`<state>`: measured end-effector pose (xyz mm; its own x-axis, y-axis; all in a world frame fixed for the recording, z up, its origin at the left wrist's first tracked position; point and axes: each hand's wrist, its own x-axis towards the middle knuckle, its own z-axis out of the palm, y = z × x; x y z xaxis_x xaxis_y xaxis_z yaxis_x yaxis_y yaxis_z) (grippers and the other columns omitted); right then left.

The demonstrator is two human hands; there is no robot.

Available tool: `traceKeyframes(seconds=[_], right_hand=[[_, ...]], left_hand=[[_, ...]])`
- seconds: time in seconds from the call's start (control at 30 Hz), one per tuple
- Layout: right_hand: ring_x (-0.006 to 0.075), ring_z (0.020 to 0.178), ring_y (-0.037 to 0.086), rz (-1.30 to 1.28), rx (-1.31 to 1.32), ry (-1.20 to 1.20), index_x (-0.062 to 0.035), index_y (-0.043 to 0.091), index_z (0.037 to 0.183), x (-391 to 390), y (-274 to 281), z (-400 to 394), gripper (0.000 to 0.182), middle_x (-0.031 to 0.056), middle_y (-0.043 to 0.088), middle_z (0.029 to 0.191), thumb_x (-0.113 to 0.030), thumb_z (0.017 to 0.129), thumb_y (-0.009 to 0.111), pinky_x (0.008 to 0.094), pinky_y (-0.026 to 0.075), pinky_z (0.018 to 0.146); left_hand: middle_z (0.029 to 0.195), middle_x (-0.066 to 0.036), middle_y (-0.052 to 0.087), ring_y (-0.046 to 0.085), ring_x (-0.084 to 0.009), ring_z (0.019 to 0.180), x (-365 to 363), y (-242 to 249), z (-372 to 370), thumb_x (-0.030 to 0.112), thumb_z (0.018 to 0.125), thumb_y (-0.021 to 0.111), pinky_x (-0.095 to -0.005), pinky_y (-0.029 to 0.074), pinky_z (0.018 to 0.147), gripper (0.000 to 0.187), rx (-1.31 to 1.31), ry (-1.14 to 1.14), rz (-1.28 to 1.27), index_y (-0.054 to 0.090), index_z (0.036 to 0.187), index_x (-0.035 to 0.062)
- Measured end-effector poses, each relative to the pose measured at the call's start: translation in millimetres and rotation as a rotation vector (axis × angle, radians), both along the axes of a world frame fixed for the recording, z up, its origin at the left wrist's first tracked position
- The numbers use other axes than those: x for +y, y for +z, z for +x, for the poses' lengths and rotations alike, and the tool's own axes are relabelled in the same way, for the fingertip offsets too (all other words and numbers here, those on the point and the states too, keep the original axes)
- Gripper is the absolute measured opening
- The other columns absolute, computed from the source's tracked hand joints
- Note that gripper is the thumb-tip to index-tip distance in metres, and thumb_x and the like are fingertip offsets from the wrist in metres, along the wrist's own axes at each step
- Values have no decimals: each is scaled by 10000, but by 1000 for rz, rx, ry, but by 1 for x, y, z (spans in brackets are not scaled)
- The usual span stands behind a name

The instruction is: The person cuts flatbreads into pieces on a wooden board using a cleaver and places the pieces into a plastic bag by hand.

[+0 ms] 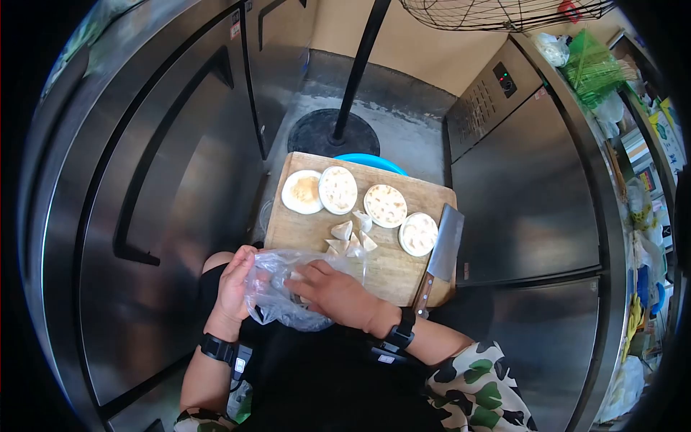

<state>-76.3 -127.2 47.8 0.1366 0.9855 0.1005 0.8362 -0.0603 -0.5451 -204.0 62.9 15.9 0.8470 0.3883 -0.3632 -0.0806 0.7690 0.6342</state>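
A clear plastic bag (277,313) hangs at the near left edge of a wooden cutting board (392,277). My left hand (234,284) is closed on the bag's left side. Over the bag's opening lies my right hand (335,291), fingers bent down into it; what its fingertips touch is hidden. Just beyond the bag, several cut wedges of bread (342,230) sit on the board. Round flatbreads (385,206) form a row along the far side, two of them overlapping at the left. A cleaver (447,241) rests along the board's right edge, handle toward me.
Steel cabinets stand on the left (187,173) and right (529,180). Behind the board are a blue basin (371,163) and a fan's black round base (333,133) with its pole. Shelves with bags and packages line the far right.
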Motion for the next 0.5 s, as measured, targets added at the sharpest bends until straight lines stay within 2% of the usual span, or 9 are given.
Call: traceKeyframes(seconds=[0.07, 0.17, 0.27, 0.33, 0.5], right_hand=[[339, 1147, 534, 59, 87, 23, -90, 571, 1258, 1, 3, 5, 458, 146, 569, 1249, -112, 819, 701, 426, 493, 947], [336, 1159, 534, 7, 45, -331, -95, 563, 1284, -5, -4, 37, 469, 153, 583, 1240, -112, 833, 691, 417, 495, 945], [346, 1161, 533, -324, -107, -503, -110, 566, 1280, -2, -21, 68, 504, 167, 557, 1281, -171, 807, 730, 426, 507, 934], [358, 1158, 530, -395, -188, -509, -122, 581, 1259, 1, -29, 62, 545, 178, 528, 1298, -229, 760, 772, 443, 523, 912], [390, 1180, 506, -473, -296, -502, -157, 603, 1247, 19, -39, 50, 641, 182, 482, 1294, -314, 670, 833, 461, 555, 859]], left_hand=[[1004, -30, 623, 595, -91, 761, 4, -17, 1, 210, 1035, 527, -226, 488, 629, 104, -34, -86, 56, 542, 1026, 107], [911, -15, 612, 579, -70, 697, 4, -20, 0, 234, 1039, 523, -200, 462, 575, 126, 5, -99, 108, 541, 1020, 111], [850, -5, 606, 568, -65, 671, 2, -11, 1, 240, 1044, 514, -196, 453, 566, 137, 35, -91, 117, 543, 1030, 107], [818, -2, 602, 560, -65, 652, 1, -11, 4, 237, 1046, 509, -194, 448, 563, 139, 31, -61, 115, 544, 1039, 104], [915, -12, 610, 579, -71, 730, 2, -12, 1, 227, 1041, 519, -211, 478, 628, 137, -4, -45, 71, 551, 1051, 94]])
